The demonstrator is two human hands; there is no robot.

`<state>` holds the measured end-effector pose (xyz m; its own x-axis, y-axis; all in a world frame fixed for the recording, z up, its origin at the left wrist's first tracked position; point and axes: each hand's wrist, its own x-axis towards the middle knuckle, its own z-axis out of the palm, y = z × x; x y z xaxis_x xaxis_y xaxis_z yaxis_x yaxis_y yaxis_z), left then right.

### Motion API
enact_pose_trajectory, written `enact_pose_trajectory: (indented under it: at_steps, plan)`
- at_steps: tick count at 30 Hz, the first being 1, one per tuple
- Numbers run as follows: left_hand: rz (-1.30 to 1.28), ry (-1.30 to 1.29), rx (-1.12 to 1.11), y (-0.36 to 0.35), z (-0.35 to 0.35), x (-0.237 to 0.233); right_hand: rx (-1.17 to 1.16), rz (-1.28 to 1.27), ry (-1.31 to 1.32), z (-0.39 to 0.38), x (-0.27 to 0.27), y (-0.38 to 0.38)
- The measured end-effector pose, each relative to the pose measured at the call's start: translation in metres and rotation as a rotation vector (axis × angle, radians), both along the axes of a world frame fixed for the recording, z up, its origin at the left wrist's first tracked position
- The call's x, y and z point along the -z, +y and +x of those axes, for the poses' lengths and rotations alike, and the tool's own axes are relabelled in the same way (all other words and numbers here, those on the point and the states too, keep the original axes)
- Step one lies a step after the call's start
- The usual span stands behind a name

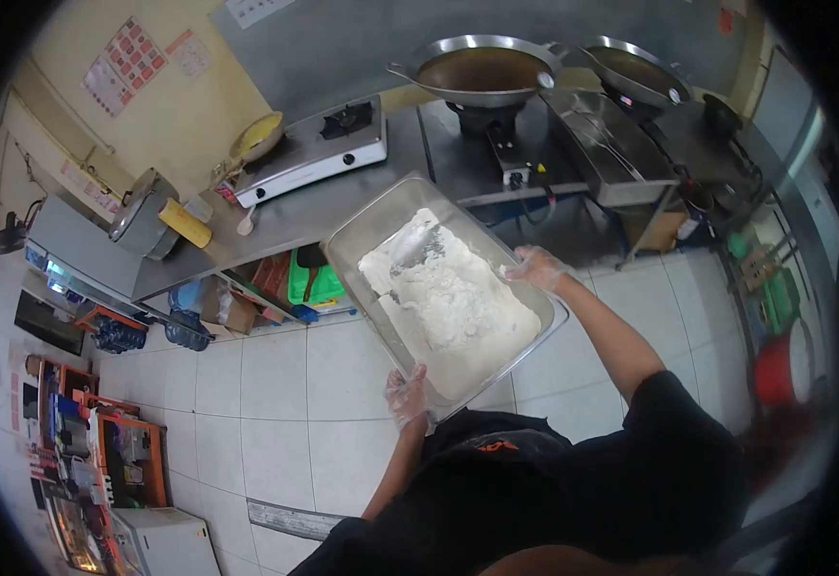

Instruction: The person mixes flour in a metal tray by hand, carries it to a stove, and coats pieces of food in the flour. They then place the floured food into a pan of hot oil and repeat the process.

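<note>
A large rectangular metal tray (366, 230) is held tilted in front of my body, above the tiled floor. White flour (458, 298) lies in it, heaped toward the near end, with bare metal showing through in the upper part. My left hand (407, 398), in a clear plastic glove, grips the near left rim with the thumb over the edge. On the right long side, my right hand (539, 269), gloved the same way, is closed around the rim. The fingers under the tray are hidden.
Two big woks (482, 72) (635, 75) with brown liquid stand on burners at the back. Left of them are a gas stove (318, 154) and a large pot (145, 216) on the steel counter (294, 226). A red bucket (782, 370) is at the right.
</note>
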<state>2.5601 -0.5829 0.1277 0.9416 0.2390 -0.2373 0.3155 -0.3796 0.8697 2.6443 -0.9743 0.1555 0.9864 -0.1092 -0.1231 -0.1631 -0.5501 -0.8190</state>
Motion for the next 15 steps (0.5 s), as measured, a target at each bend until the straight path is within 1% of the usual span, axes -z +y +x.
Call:
enact_pose_trajectory:
  at_steps: [2,3,5,6,7,8,10,11,12,13,14,15]
  plan:
    - [0.104,0.096,0.005,-0.008,0.037,-0.018,-0.078,-0.244,0.053,0.071,-0.020,0.005]
    - [0.104,0.096,-0.016,-0.014,0.057,-0.019,-0.131,-0.280,0.025,0.111,-0.020,0.000]
    - [-0.202,0.037,0.029,-0.022,0.101,-0.016,-0.189,-0.268,0.016,0.183,-0.023,-0.005]
    - [-0.199,0.036,0.011,-0.021,0.121,-0.013,-0.223,-0.258,0.015,0.215,-0.030,0.000]
    - [-0.338,0.130,0.064,-0.019,0.143,-0.011,-0.271,-0.229,0.158,0.248,-0.041,0.004]
    - [-0.479,0.218,0.130,-0.019,0.172,-0.010,-0.275,-0.234,0.145,0.284,-0.046,0.008]
    - [-0.519,0.400,0.201,-0.016,0.220,-0.013,-0.413,-0.523,0.098,0.345,-0.050,0.014]
    - [-0.254,0.254,0.376,-0.013,0.245,0.019,-0.399,-0.515,0.101,0.369,-0.066,0.022]
    - [-0.250,0.271,0.387,-0.013,0.271,0.009,-0.356,-0.481,0.189,0.386,-0.091,0.037]
    - [-0.243,0.345,0.493,-0.019,0.291,-0.010,-0.316,-0.451,0.285,0.401,-0.101,0.043]
    - [-0.243,0.420,0.597,-0.026,0.310,-0.017,-0.313,-0.450,0.313,0.430,-0.077,0.031]
    - [-0.216,0.333,0.539,-0.035,0.308,-0.006,-0.307,-0.522,0.171,0.459,-0.033,0.015]
